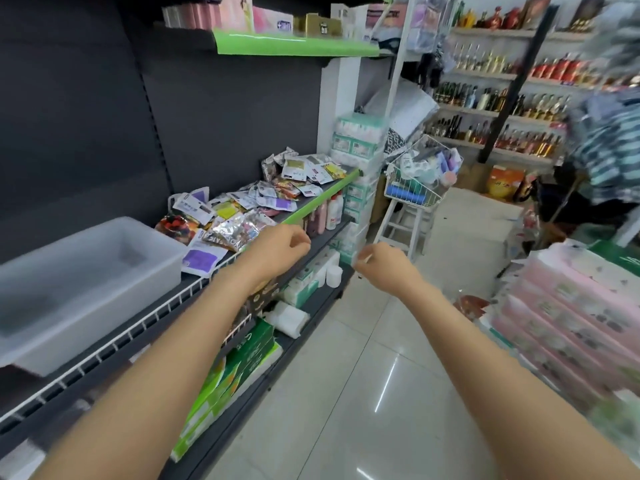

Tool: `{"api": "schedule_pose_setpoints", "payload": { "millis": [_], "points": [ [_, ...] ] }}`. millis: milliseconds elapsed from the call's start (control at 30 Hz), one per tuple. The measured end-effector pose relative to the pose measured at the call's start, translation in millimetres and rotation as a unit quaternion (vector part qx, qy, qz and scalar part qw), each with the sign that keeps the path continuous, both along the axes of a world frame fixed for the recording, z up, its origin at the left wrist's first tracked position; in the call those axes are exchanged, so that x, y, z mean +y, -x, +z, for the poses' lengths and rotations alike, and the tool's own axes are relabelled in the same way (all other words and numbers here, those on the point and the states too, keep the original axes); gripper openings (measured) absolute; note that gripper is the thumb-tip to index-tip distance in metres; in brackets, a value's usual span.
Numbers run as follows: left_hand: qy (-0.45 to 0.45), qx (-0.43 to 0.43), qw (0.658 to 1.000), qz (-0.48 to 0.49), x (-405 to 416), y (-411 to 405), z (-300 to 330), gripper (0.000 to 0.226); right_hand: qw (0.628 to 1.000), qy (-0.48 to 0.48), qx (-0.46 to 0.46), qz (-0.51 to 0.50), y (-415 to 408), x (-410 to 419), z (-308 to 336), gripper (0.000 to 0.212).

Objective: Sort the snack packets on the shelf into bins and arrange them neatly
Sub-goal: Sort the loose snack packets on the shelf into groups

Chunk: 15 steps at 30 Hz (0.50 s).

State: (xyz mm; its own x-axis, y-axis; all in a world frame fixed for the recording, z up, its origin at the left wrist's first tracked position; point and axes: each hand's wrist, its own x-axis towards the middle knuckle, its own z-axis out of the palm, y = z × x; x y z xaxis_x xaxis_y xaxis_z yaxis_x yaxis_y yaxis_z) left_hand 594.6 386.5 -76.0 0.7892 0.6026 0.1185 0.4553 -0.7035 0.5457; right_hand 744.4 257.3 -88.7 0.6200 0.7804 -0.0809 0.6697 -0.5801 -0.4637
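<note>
In a shop aisle, biggest thing first: the dark shelf [114, 344] running along the left, with a white wire rail on its front edge and a green strip further down. Sitting on it at the near left is a clear plastic bin [74, 282], looks like nothing's in it from here. Just past the bin, further along the same shelf, there's a loose heap of snack packets [249, 209], silver, purple, white, yellow ones all jumbled, stretching back toward the far end of the shelf, with a second clump a bit higher up at the end. None of them are in the bin.

Lower shelves below hold green tissue packs [239, 362] and some white rolls. On the right side there's a stack of pink packaged goods [568, 317], and a white wire basket [420, 181] on a stand further down the aisle. Bottles line the shelves on the back wall; it's pretty blurry over there.

Both arms are stretched forward. Left hand [277, 249] hovers at the shelf's front edge right beside the near end of the packet pile, fingers loosely curled, not holding anything I can see. Right hand [384, 265] is out over the tiled floor, apart from the shelf, fingers curled in too, and nothing in it as far as I can make out.
</note>
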Motion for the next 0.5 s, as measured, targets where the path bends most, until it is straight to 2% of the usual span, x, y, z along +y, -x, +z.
{"api": "schedule_pose_setpoints", "payload": {
  "millis": [233,500],
  "points": [
    [-0.014,0.005,1.0,-0.018,72.3,-117.4,3.4,0.023,1.0,-0.022,-0.003,-0.01,-109.2,71.8,-2.6,0.039],
    [-0.004,0.009,1.0,-0.009,158.9,-286.6,0.1,0.02,0.999,-0.034,-0.006,0.01,-276.1,163.5,-9.1,0.035]
  ]
}}
